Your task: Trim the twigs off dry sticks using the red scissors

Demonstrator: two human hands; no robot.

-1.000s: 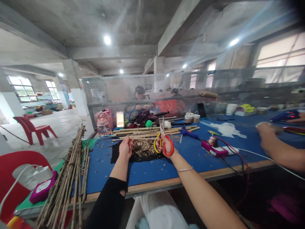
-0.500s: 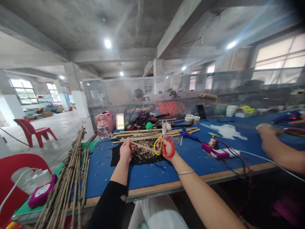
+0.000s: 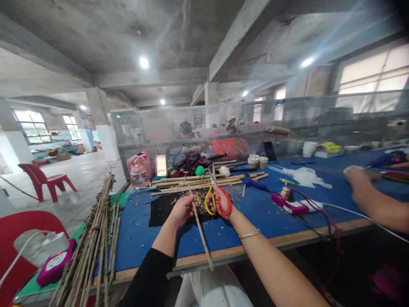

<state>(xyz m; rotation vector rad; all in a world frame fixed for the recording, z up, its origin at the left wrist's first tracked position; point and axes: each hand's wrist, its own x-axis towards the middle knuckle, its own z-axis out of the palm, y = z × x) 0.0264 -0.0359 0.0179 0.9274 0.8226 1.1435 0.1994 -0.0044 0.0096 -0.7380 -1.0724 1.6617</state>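
My left hand [image 3: 182,209] is closed round a thin bamboo stick [image 3: 201,232]; the stick runs from the hand down toward the table's near edge. My right hand [image 3: 221,199] has its fingers through the red and yellow handles of a pair of scissors [image 3: 214,194], blades pointing up and away. Both hands hover over a black cloth [image 3: 162,207] heaped with brown trimmings [image 3: 200,198] on the blue table [image 3: 255,213].
Trimmed bamboo sticks [image 3: 204,180] lie across the table behind the cloth. A bundle of rough stalks [image 3: 92,243] leans at the left edge. A blue glue gun [image 3: 254,183], a pink power strip [image 3: 292,207] and cables lie right. Another person's arm [image 3: 373,196] reaches in from the right.
My left hand has swung the stick from lying across toward the scissors to pointing down at the table's near edge, and the hand has moved right. The scissors have tilted slightly left.
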